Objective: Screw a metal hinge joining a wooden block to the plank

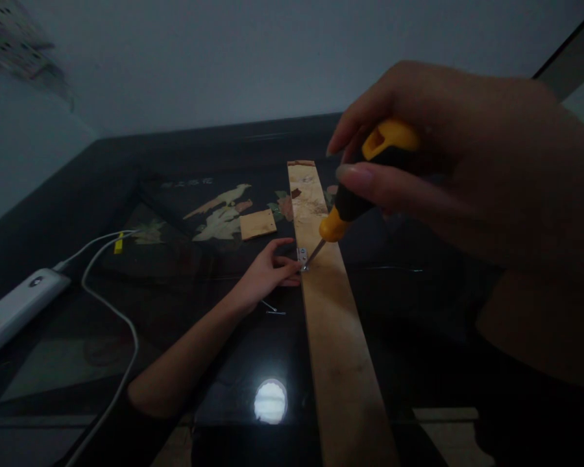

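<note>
My right hand (pixel 418 143) is closed around a screwdriver (pixel 353 194) with a yellow and black handle. Its thin metal shaft slants down to the left, and the tip meets a screw head at a small metal hinge (pixel 302 255). That hinge lies at the left edge of a long wooden plank (pixel 338 311). From the left, my left hand (pixel 272 269) reaches in, its fingertips pressed at the hinge and the plank's edge. Its lower fingertips are partly hidden by the plank. Loose screws (pixel 275 312) lie on the dark table below my left hand.
A small square wooden piece (pixel 257 224) rests left of the plank. At the left stand a white power strip (pixel 24 305) and its looping white cable (pixel 121 314). The glossy dark table (pixel 224 363) bears printed leaf and bird pictures and a light's reflection; a wall rises behind.
</note>
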`<state>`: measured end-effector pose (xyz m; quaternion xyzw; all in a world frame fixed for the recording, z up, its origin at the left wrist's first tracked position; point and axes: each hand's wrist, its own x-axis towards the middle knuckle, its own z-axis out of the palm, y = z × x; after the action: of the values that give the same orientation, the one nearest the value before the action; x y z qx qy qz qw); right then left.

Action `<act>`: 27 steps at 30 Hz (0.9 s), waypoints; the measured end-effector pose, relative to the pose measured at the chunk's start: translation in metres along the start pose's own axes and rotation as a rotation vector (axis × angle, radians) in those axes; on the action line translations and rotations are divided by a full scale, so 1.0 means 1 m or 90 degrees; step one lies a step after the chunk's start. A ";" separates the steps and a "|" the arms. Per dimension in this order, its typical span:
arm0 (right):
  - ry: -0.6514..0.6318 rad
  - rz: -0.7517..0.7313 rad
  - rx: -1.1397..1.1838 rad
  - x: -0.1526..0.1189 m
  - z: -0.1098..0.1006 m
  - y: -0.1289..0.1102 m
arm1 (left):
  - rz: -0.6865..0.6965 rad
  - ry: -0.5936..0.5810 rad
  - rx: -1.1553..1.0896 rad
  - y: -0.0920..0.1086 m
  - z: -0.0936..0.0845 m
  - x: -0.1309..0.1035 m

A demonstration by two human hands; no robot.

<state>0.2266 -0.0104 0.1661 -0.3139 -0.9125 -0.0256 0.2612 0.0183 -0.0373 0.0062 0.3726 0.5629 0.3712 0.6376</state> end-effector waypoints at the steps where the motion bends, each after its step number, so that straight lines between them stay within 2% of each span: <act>1: -0.025 -0.023 0.028 -0.001 -0.002 0.003 | 0.000 0.000 -0.001 0.000 0.000 0.000; 3: -0.053 -0.049 0.062 -0.002 -0.006 0.007 | 0.000 0.002 0.001 0.001 -0.001 0.000; 7: -0.015 -0.027 0.047 -0.001 -0.004 0.002 | 0.000 0.002 0.011 0.000 -0.002 0.000; 11: 0.060 0.040 -0.073 0.003 0.004 -0.008 | 0.006 -0.004 0.009 -0.001 -0.002 0.000; 14: 0.086 0.073 -0.136 0.005 0.008 -0.011 | 0.006 -0.004 0.006 0.000 -0.001 0.000; 21: -0.033 -0.035 0.051 -0.001 -0.004 0.001 | 0.005 -0.002 -0.002 0.000 -0.003 0.000; 24: -0.007 -0.042 0.086 -0.002 -0.007 -0.001 | 0.007 -0.002 -0.001 0.000 -0.004 0.000; 27: 0.047 -0.002 0.001 0.002 0.000 -0.008 | 0.008 0.002 0.006 0.000 -0.004 0.001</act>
<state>0.2206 -0.0154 0.1686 -0.3113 -0.9026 -0.0372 0.2950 0.0143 -0.0365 0.0057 0.3786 0.5633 0.3731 0.6326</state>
